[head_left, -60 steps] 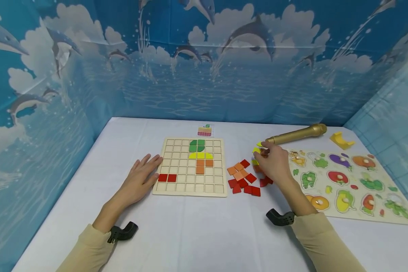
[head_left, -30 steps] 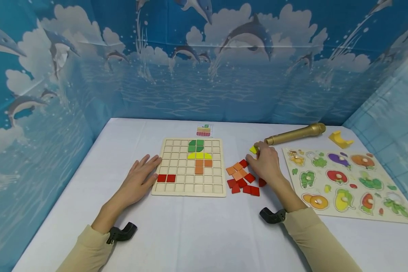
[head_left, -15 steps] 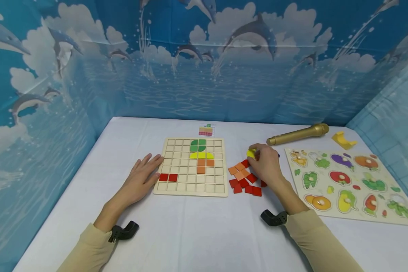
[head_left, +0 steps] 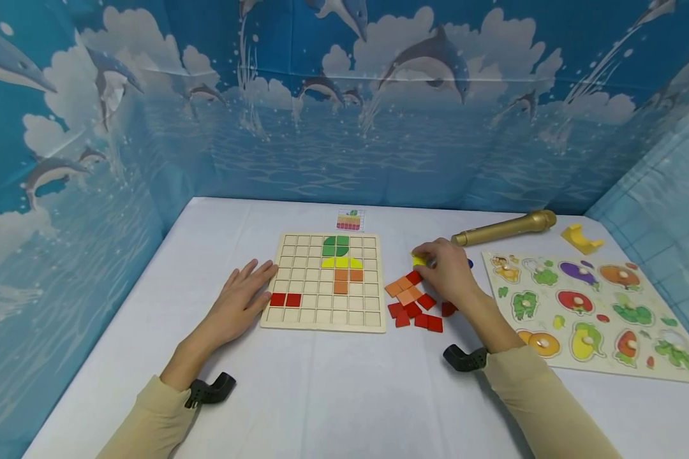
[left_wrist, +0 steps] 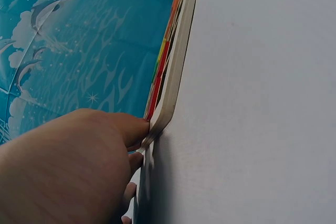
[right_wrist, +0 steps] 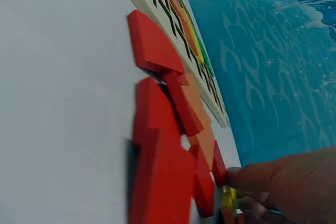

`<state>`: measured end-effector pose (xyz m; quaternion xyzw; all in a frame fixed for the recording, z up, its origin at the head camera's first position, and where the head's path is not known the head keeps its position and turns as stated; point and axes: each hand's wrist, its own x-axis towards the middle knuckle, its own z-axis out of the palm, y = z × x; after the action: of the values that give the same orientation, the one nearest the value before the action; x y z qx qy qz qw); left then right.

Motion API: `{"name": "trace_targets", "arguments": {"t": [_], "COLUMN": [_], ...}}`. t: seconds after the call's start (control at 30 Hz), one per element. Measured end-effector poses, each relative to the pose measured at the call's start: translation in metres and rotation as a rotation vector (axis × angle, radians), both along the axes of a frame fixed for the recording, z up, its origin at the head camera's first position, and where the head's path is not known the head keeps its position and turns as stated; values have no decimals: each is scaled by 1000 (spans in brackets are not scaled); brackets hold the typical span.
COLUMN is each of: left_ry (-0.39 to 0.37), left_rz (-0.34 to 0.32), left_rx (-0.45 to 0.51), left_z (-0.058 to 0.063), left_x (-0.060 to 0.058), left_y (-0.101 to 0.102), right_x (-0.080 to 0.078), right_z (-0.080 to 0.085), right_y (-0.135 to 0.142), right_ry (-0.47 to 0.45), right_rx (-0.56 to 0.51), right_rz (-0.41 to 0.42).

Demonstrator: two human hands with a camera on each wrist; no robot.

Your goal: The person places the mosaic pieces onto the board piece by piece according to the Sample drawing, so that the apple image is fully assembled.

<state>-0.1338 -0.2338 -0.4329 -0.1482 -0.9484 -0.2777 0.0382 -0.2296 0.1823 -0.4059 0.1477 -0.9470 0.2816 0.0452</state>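
My left hand (head_left: pixel 238 303) lies with fairly straight fingers at the left edge of the wooden grid board (head_left: pixel 310 317); in the left wrist view its thumb touches the board's corner. Set in the board are green tiles (head_left: pixel 335 246), a yellow row (head_left: pixel 342 262), orange tiles (head_left: pixel 341 280) and two red tiles (head_left: pixel 285 299). Right of the board, my right hand (head_left: pixel 448 274) pinches a yellow tile (head_left: pixel 418 260) between thumb and fingers, just behind a heap of loose red tiles (head_left: pixel 434 324) and orange tiles (head_left: pixel 406 292). In the right wrist view the yellow tile (right_wrist: pixel 229 199) shows beneath the fingertips.
A small pattern card (head_left: pixel 349 220) lies behind the board. To the right are a gold microphone (head_left: pixel 505 228), a yellow curved piece (head_left: pixel 582 240) and a vegetable puzzle board (head_left: pixel 597 312). Something small and blue (head_left: pixel 470 262) peeks out beside the right hand. A dolphin curtain (head_left: pixel 344 146) hangs behind the table.
My right hand has moved left from beside the microphone's end, bringing yellow to the back of the red and orange heap. The left hand has stayed at the board.
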Motion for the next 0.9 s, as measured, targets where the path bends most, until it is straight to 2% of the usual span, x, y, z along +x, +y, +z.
{"name": "trace_targets", "arguments": {"t": [0.3, 0.53, 0.7, 0.9], "left_ry": [-19, -15, -13, -19], "left_rz": [-2, 2, 6, 6], "left_rx": [3, -5, -6, -6], "left_z": [-2, -3, -2, -3], "left_x": [-2, -2, -1, -1], "left_y": [-1, -2, -2, -2], "right_x": [-10, -14, -16, -19], "right_z": [6, 5, 3, 3], "right_y": [1, 4, 3, -4], "right_ry": [-100, -84, -41, -24], "right_rx": [47, 47, 54, -1], "right_rz": [54, 80, 83, 61]}}
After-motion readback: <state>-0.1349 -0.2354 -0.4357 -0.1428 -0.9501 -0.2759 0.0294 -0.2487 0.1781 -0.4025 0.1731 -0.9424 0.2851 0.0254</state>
